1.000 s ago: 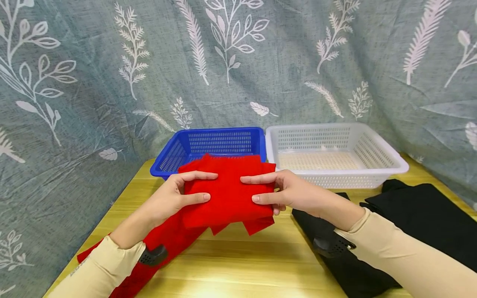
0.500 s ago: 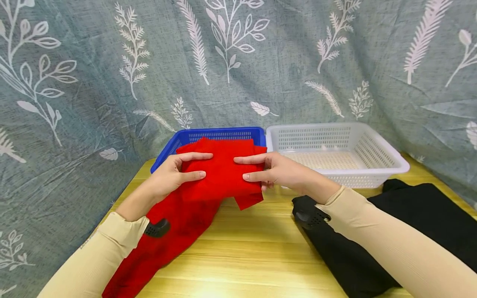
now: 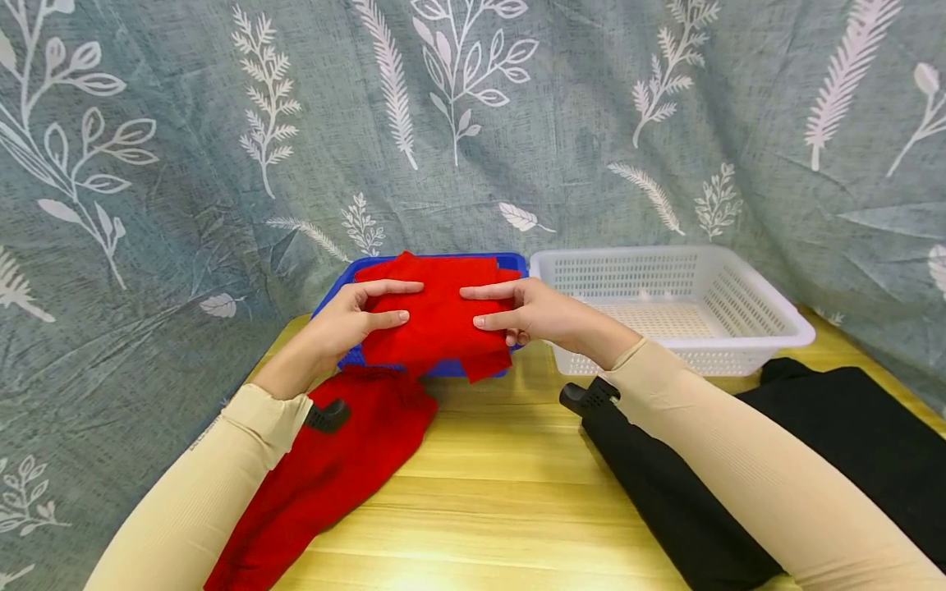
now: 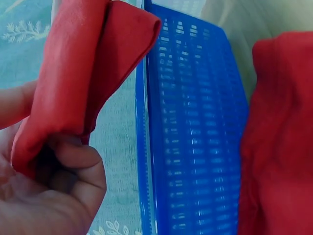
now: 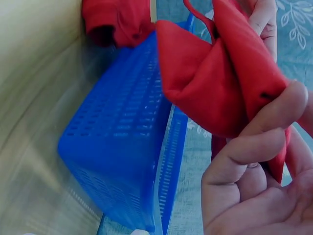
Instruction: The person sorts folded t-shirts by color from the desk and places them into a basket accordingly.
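Head view, left hand (image 3: 342, 320): pinches the left side of the folded red cloth (image 3: 441, 305), thumb and forefinger lying across the top; in the left wrist view, fingers curl in under the fold.
Right hand (image 3: 538, 313): pinches the opposite side, thumb and forefinger above, other fingers curled beneath.
Red cloth, place: held up over the blue basket (image 5: 115, 161), hiding most of its opening; whether any part touches the rim, I cannot tell.
Red cloth, handling: probably light, soft and limp, with nothing fragile about it; the layers could slide apart if one side were let go.
Best hold: both short sides, as here, thumbs on top and fingers under every layer; the middle would likely sag if the hands moved closer together.
Loose corner: one flap hangs down at the near right in front of the basket's wall, and could catch on the rim.
Edges near the hands: the blue rim runs under the bundle; the white basket (image 3: 665, 340) stands just beside it on the right.
Open room: bare wood of the table (image 3: 495, 501) lies nearer the person, between the red garment (image 3: 355, 460) at left and the black cloth (image 3: 842, 427) at right.
Behind: a leaf-patterned curtain (image 3: 562, 98) hangs beyond both baskets.
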Demonstrator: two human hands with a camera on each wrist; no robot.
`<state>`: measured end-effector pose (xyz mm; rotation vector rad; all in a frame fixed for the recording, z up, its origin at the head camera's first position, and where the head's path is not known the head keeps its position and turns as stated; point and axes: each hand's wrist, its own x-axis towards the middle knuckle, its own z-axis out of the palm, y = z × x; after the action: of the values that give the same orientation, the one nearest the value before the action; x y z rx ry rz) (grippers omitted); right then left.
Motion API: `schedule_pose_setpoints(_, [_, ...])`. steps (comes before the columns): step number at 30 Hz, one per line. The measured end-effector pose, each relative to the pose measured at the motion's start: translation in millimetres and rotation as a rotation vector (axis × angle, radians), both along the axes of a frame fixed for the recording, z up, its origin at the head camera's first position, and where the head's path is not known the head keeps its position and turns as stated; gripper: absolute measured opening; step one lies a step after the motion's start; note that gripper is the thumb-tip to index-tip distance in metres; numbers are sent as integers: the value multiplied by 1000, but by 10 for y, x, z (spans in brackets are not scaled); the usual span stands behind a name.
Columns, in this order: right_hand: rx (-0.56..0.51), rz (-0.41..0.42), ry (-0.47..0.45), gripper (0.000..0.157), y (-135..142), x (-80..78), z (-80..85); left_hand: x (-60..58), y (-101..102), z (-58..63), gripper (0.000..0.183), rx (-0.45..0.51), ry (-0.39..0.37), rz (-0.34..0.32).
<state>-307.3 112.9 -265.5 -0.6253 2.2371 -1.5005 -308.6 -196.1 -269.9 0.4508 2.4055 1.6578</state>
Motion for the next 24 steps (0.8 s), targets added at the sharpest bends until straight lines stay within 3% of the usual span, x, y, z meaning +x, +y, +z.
schedule_pose_setpoints(12, [53, -25, 43, 58, -74, -270, -10, -315, 13, -7, 47, -24, 46, -2])
schedule_pose_setpoints(24, [83, -73, 78, 57, -148, -536, 5, -531, 57, -11, 45, -74, 69, 88])
